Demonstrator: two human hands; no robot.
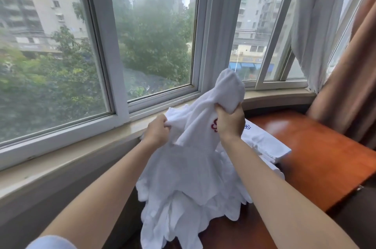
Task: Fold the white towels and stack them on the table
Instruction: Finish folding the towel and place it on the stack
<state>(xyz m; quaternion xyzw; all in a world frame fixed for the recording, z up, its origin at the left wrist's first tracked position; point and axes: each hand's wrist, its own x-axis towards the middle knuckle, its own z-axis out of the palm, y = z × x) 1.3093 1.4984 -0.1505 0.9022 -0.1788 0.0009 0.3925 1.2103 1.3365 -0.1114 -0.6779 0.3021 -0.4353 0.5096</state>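
Both hands are up in front of the window, each clamped on the same white towel (195,147). The left hand (157,130) pinches a bunched edge of it, and the right hand (230,124) grips a thick fistful higher up, with a lump of cloth standing above the knuckles and a red embroidered mark (214,125) showing just beside the fingers. The hands are apart, with the towel slack between them. Its long tail hangs down in crumpled folds over the near end of the desk (317,147).

Behind the right hand, a folded stack (264,145) of white linen lies flat on the desk, a blue mark on its top piece.

This looks like the opening-out step: the towel is picked up but not yet spread. The next move probably calls for finding two corners of one edge and pulling them wide, so the cloth hangs flat before any fold.
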